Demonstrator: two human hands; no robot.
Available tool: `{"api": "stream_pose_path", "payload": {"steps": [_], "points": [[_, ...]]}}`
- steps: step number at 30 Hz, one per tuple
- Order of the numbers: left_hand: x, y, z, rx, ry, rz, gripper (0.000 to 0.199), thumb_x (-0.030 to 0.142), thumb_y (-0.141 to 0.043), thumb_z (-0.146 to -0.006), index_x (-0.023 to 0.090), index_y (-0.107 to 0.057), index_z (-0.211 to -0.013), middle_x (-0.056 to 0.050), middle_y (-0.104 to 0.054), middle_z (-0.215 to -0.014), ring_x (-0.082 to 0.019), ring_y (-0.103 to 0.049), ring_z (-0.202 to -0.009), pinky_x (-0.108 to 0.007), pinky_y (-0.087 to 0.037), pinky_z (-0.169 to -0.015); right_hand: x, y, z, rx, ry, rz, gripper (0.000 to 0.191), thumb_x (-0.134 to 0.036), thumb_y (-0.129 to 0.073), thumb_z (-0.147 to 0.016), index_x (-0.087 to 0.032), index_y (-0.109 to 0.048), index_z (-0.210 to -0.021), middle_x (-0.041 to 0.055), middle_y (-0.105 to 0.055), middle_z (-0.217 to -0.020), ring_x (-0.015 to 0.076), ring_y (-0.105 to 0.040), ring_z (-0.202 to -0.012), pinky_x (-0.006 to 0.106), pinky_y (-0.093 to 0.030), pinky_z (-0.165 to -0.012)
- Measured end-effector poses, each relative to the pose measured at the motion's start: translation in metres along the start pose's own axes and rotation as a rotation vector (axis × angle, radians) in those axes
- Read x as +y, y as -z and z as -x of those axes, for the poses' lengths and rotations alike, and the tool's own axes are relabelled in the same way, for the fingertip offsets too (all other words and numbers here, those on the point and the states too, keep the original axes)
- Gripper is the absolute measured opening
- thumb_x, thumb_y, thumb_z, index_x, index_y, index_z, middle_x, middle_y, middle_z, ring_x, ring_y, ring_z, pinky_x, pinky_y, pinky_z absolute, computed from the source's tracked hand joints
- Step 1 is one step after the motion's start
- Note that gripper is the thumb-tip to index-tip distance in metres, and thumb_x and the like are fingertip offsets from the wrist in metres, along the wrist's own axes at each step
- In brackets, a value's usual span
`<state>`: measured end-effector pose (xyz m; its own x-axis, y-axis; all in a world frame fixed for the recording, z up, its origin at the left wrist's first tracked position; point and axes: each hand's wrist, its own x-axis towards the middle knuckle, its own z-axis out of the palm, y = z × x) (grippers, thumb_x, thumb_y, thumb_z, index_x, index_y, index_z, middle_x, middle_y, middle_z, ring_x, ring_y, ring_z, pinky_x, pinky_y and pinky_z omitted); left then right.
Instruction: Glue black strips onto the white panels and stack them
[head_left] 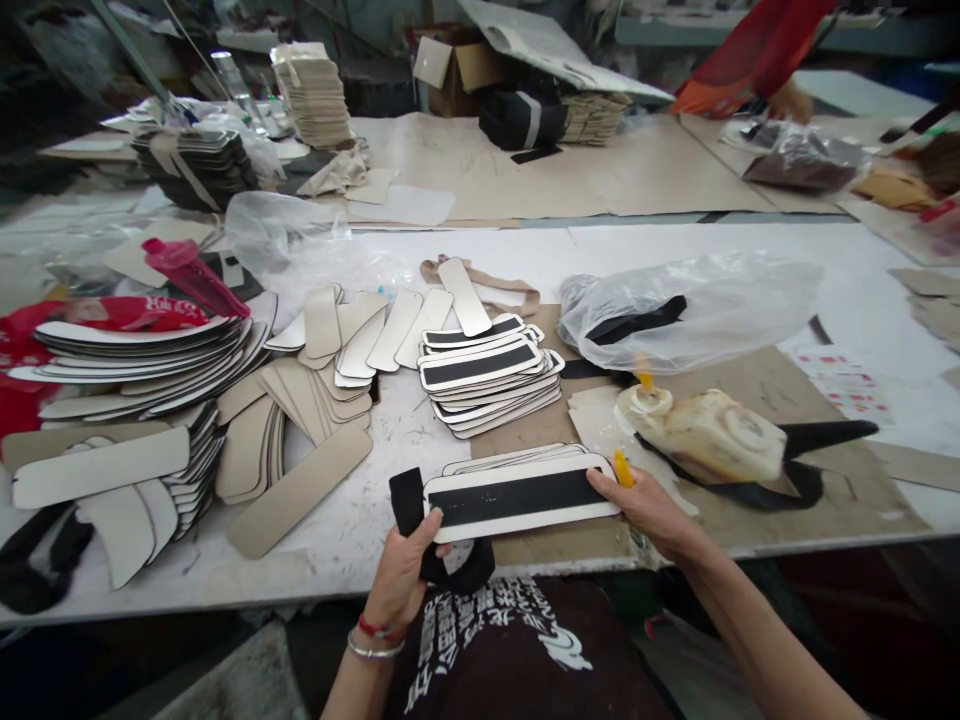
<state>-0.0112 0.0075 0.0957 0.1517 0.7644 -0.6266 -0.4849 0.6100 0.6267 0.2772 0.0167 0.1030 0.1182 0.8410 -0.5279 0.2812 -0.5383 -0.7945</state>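
A long white panel point(525, 527) with rounded corners and a black strip point(517, 497) along its middle is held level at the table's front edge. My left hand point(409, 570) is closed on its left end, thumb on top. My right hand point(652, 505) pinches the right end, and a short yellow piece point(623, 468) shows by its fingers; I cannot make out what it belongs to. Black webbing point(407, 500) runs beside my left hand to a black loop below the panel. Just behind, several similar panels point(517, 458) lie stacked. Farther back sits a pile of black-striped panels point(487, 370).
Beige and white panels point(300, 400) spread across the left, near a pink bottle-like object point(195, 275). A stained plastic container point(720, 430) with a yellow tip lies at right, before a clear plastic bag point(697, 310). Another person's hand point(791, 102) is at the far table.
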Motion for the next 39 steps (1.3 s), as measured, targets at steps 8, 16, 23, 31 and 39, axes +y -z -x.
{"api": "stream_pose_path", "payload": {"steps": [8,16,23,31,39], "points": [[-0.004,-0.001,-0.002,0.182,0.001,-0.077,0.034,0.030,-0.073,-0.054,0.011,-0.059,-0.078,0.003,-0.054,-0.056,-0.006,-0.044,-0.043,-0.019,-0.036,-0.042,-0.005,-0.001,0.001,-0.025,0.113,0.113,0.032,-0.048,-0.047,-0.074,-0.018,-0.057,-0.082,0.0033,-0.062,-0.077,0.0196,-0.057,-0.072,0.027,-0.045,-0.060],[-0.013,0.003,-0.005,0.319,0.007,-0.171,0.041,0.029,-0.073,-0.055,0.012,-0.060,-0.090,0.000,-0.060,-0.059,-0.011,-0.053,-0.047,-0.022,-0.044,-0.044,-0.003,-0.004,0.000,-0.025,0.111,0.073,0.034,-0.042,-0.056,-0.068,-0.016,-0.060,-0.089,0.0042,-0.065,-0.086,0.0212,-0.057,-0.078,0.032,-0.046,-0.070],[-0.016,0.002,-0.005,0.372,-0.010,-0.281,0.040,0.035,-0.072,-0.055,0.011,-0.061,-0.085,-0.005,-0.064,-0.076,-0.013,-0.058,-0.059,-0.021,-0.046,-0.049,0.001,-0.003,-0.001,-0.058,0.174,0.062,0.033,-0.041,-0.051,-0.074,-0.017,-0.058,-0.094,0.0043,-0.064,-0.091,0.0209,-0.057,-0.083,0.032,-0.045,-0.075],[-0.015,-0.001,-0.004,0.351,-0.033,-0.310,0.043,0.034,-0.071,-0.056,0.010,-0.059,-0.090,-0.007,-0.065,-0.082,-0.014,-0.059,-0.061,-0.022,-0.047,-0.051,0.001,-0.002,-0.003,-0.092,0.178,0.075,0.032,-0.042,-0.050,-0.075,-0.017,-0.058,-0.093,0.0041,-0.064,-0.090,0.0214,-0.057,-0.084,0.032,-0.044,-0.077],[-0.013,0.004,-0.002,0.310,-0.010,-0.322,0.042,0.037,-0.068,-0.060,0.010,-0.060,-0.091,-0.007,-0.065,-0.083,-0.016,-0.059,-0.068,-0.024,-0.048,-0.059,0.008,-0.002,-0.009,-0.099,0.153,0.162,0.036,-0.045,-0.049,-0.075,-0.014,-0.058,-0.090,0.0050,-0.063,-0.086,0.0220,-0.056,-0.082,0.030,-0.044,-0.074]]}}
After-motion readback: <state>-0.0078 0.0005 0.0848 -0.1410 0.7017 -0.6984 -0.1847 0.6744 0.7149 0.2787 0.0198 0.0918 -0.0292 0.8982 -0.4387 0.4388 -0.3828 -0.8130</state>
